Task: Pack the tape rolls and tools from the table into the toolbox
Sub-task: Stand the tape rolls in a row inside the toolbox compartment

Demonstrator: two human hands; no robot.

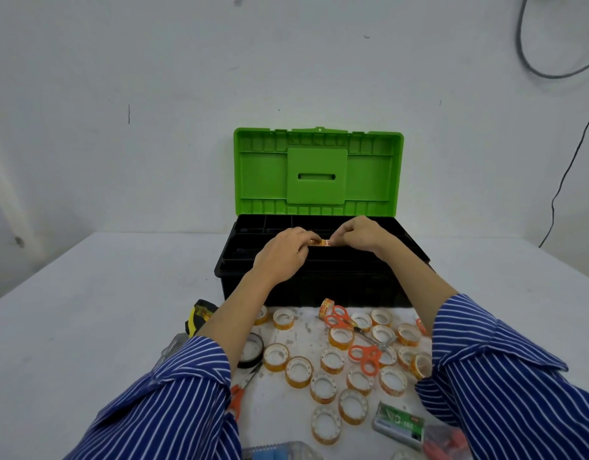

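Workroom or plain workshop, as I see it: bare scuffed white wall [153, 94], loose cable [552, 200] hanging down it, paint-flecked white table [87, 310], my green-lidded toolbox [319, 283], scattered tape rolls [298, 371], orange scissors [364, 355].

Black toolbox [306, 287] with green lid [318, 171] upright, amber tape rolls [323, 386] and orange scissors [364, 355] before it.
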